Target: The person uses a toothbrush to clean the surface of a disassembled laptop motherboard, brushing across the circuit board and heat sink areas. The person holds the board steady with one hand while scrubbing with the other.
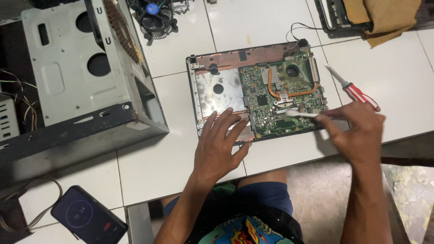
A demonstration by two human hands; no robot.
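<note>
An opened laptop base (217, 92) lies on the white tiled table, its green circuit board (282, 97) and copper heat pipe (289, 83) exposed. My left hand (221, 144) rests flat on the near left corner of the base, fingers spread. My right hand (355, 131) holds a thin white brush-like tool (296, 113) whose tip touches the near part of the circuit board.
A red-handled screwdriver (355, 90) lies right of the laptop. An open grey computer case (86, 72) stands at the left. A dark phone (88, 214) lies near the front left. A black cooler fan (153, 16) and a tan cloth (384, 16) sit at the back.
</note>
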